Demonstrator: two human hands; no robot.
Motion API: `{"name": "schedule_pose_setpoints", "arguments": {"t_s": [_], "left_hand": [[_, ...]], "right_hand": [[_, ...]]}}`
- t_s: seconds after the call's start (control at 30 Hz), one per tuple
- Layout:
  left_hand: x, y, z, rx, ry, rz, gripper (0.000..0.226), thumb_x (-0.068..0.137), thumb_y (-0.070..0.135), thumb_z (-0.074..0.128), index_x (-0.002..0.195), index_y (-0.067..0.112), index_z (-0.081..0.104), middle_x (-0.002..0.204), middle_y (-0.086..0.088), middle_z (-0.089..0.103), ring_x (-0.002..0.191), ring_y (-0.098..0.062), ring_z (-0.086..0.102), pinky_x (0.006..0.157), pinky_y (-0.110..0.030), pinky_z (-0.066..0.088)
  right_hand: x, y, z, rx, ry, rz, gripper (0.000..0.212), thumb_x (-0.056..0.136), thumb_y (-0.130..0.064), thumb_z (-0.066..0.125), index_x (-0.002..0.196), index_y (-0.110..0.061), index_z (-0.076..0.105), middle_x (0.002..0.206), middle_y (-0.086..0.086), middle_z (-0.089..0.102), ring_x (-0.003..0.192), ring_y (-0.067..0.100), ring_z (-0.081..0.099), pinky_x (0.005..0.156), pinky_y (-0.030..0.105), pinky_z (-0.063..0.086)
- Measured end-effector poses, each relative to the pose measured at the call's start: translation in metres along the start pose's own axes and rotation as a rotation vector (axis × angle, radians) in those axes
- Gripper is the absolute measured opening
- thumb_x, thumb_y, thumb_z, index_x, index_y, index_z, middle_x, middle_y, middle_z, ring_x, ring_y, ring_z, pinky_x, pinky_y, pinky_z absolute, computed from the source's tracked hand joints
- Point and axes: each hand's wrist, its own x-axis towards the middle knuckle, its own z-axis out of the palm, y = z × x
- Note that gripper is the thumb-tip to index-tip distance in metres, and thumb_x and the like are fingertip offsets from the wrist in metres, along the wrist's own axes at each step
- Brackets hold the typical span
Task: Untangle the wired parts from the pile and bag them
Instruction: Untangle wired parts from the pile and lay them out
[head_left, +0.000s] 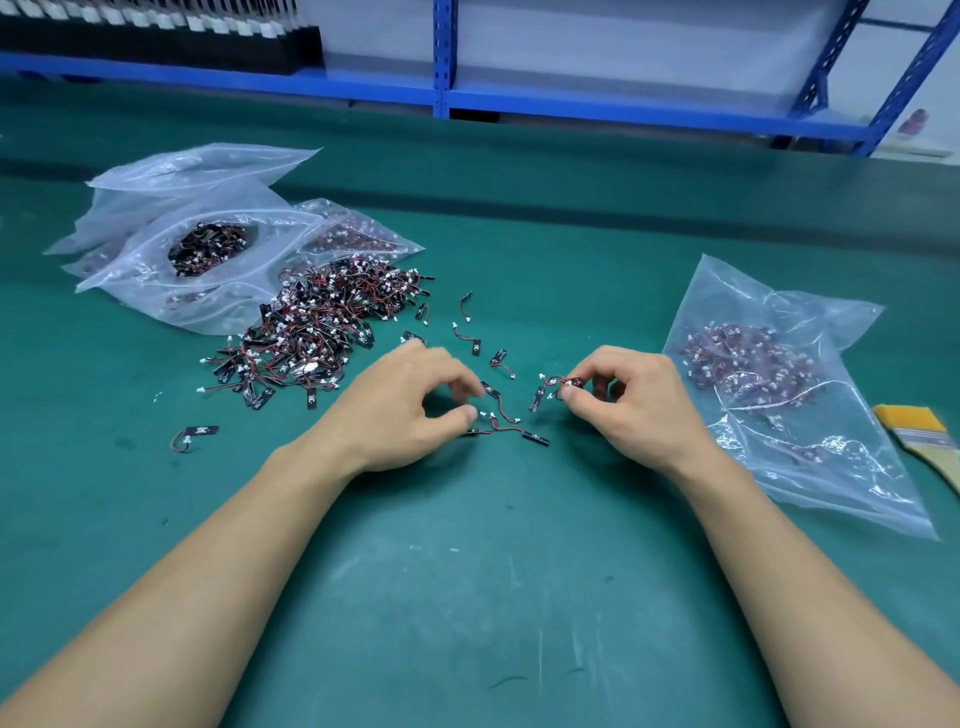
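- Found green counter (467, 571) bearing pile (317, 322) at far left, just beside open bag (156, 291); second bag (753, 306), part-filled, lying flat at right.
- Judged mid-step: separating small cluster (506, 421) between the hands; most of pile not yet done.
- Found left hand (410, 405) curled over cluster, thumb at its wires; cannot tell whether gripping.
- Found right hand (628, 400) pinching one wired part (553, 387) between thumb and forefinger.
- Next: calls for drawing it free without snagging, then bagging at right.
- Noted short red-black lead, black tab, white plug.
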Motion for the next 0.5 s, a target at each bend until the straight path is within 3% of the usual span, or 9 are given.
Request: {"name": "schedule_pose_setpoints", "arguments": {"t_s": [0.13, 0.3, 0.5], "left_hand": [[0.005, 0.003, 0.006, 0.066, -0.117, 0.012, 0.043, 0.088, 0.029, 0.054, 0.129, 0.031, 0.061, 0.129, 0.021, 0.058, 0.121, -0.008, 0.041, 0.105, -0.037, 0.034], [0.005, -0.008, 0.005, 0.178, -0.078, -0.063, 0.046, 0.091, 0.024, 0.054, 0.136, 0.033, 0.055, 0.133, 0.017, 0.057, 0.126, -0.009, 0.036, 0.105, -0.034, 0.026], [0.005, -0.017, 0.0, 0.265, 0.026, -0.204, 0.048, 0.095, 0.029, 0.055, 0.142, 0.027, 0.05, 0.143, 0.014, 0.052, 0.13, -0.015, 0.036, 0.11, -0.041, 0.028]], "right_hand": [[0.0, 0.001, 0.002, -0.009, -0.017, 0.009, 0.013, 0.082, -0.016, 0.078, 0.072, -0.017, 0.071, 0.062, -0.013, 0.057, 0.06, 0.009, 0.049, 0.057, 0.014, 0.035], [0.0, 0.004, 0.002, -0.002, -0.027, 0.028, 0.015, 0.083, -0.018, 0.077, 0.07, -0.021, 0.07, 0.068, -0.023, 0.058, 0.059, 0.008, 0.048, 0.056, 0.014, 0.035], [0.001, 0.004, 0.002, -0.015, -0.018, 0.044, 0.015, 0.084, -0.019, 0.077, 0.07, -0.022, 0.07, 0.062, -0.021, 0.056, 0.059, 0.009, 0.047, 0.056, 0.013, 0.035]]}}
